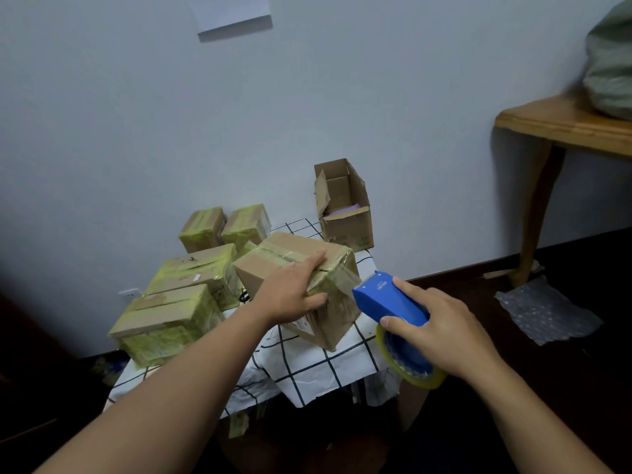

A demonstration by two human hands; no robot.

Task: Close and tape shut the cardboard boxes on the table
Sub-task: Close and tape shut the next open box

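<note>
Two bare forearms reach in from the bottom of the frame. Behind them a pale wall (136,114) fills the upper half, with a sheet of paper (234,15) stuck near the top edge and a socket (130,294) low at the left. A dark floor (513,388) runs along the right and bottom. A wooden side table (547,128) stands at the upper right with a greenish bundle (612,63) on it, and a sheet of bubble wrap (543,311) lies on the floor below.

In the middle of the frame the counter (307,367) is covered by a white cloth with a black grid. Four taped cardboard boxes (167,323) crowd its left side, wrapped in yellowish tape, two large ones nearer and two small ones behind. An open box (345,213) stands at the far right corner against the wall, flaps up.

The box being sealed (273,265) sits tilted at centre, one edge raised. The left hand (290,295) lies on its top, fingers straight and pressing along the taped seam, thumb against the near side. Just right of it, the right hand (444,333) grips a blue tape dispenser (390,299), fingers curled round its body. A strip of clear tape (345,280) stretches from the dispenser's front edge to the box's corner. The yellowish tape roll (407,364) hangs below the palm.
</note>
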